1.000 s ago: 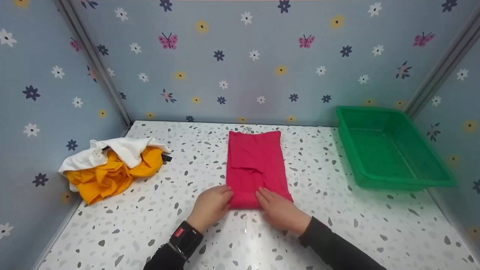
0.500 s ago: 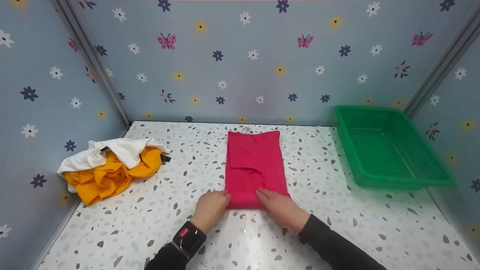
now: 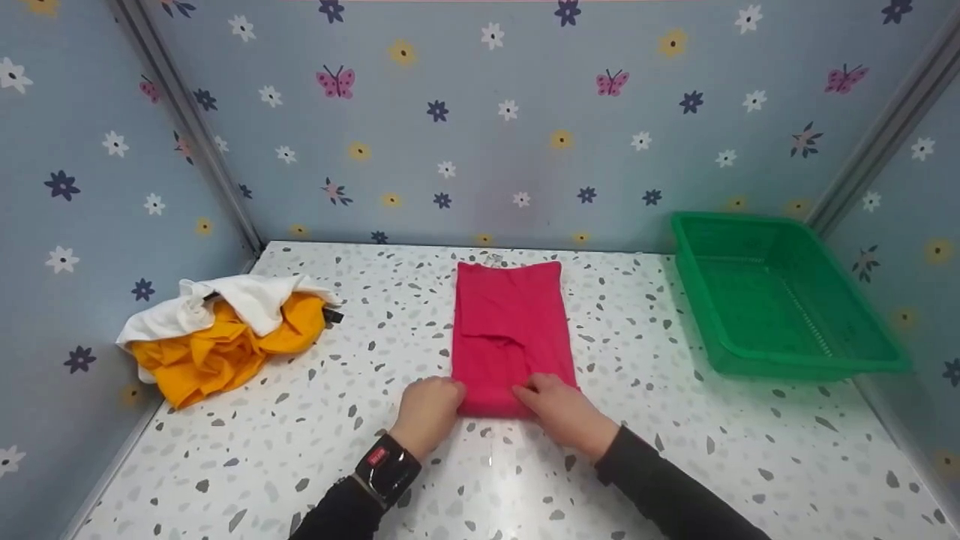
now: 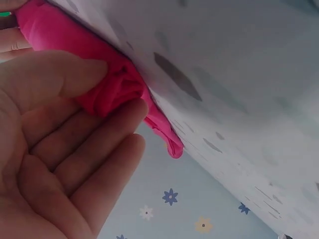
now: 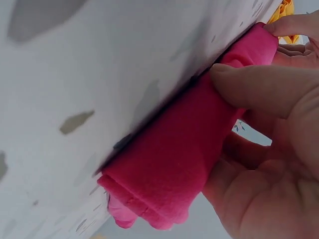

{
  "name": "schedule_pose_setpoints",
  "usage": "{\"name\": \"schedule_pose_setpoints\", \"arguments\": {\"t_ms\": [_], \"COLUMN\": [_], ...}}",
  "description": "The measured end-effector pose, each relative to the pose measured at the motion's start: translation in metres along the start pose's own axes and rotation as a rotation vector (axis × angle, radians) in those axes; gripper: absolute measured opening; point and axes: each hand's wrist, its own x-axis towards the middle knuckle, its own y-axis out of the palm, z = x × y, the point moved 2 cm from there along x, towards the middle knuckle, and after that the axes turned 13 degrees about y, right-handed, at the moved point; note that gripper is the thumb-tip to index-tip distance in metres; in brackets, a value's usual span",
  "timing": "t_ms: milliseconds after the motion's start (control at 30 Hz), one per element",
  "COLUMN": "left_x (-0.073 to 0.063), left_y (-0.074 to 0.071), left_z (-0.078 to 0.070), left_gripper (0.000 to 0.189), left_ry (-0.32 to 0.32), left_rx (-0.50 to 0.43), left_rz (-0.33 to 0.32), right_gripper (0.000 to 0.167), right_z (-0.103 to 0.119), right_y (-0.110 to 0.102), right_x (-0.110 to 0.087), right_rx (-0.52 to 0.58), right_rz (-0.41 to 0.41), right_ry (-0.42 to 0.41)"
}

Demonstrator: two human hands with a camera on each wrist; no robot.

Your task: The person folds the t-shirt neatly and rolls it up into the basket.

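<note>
A pink folded garment (image 3: 510,322) lies flat on the table, its near edge turned over into a thick roll. My left hand (image 3: 429,412) grips the left end of that roll; in the left wrist view its thumb (image 4: 82,74) presses one side while fingers lie along the other. My right hand (image 3: 566,412) holds the roll nearer its right end. The right wrist view shows the right thumb (image 5: 244,84) against the rolled cloth (image 5: 174,149), whose layered end sticks out past the hand.
To the left lies a crumpled heap of an orange cloth (image 3: 225,352) and a white cloth (image 3: 262,300). A green plastic basket (image 3: 810,367) stands at the back right. Patterned wall panels (image 3: 480,127) enclose the speckled table (image 3: 630,315) at the back and sides.
Both hands stay at the near roll. The right fingers, flatter over the cloth before, are now more bent around it. The left hand has shifted slightly and still holds its end.
</note>
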Motion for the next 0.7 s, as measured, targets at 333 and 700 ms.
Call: {"name": "schedule_pose_setpoints", "arguments": {"t_ms": [333, 700], "left_x": [-0.008, -0.015], "left_y": [-0.004, -0.01], "left_z": [0.006, 0.014], "left_gripper": [0.018, 0.017], "left_ry": [-0.016, -0.028], "left_rx": [-0.2, -0.461], "left_rz": [0.021, 0.057], "right_gripper": [0.043, 0.036], "right_z": [-0.001, -0.004], "right_y": [-0.005, -0.012], "right_x": [-0.007, -0.014], "right_rx": [0.024, 0.072], "right_rz": [0.01, 0.012], "right_ry": [0.003, -0.028]}}
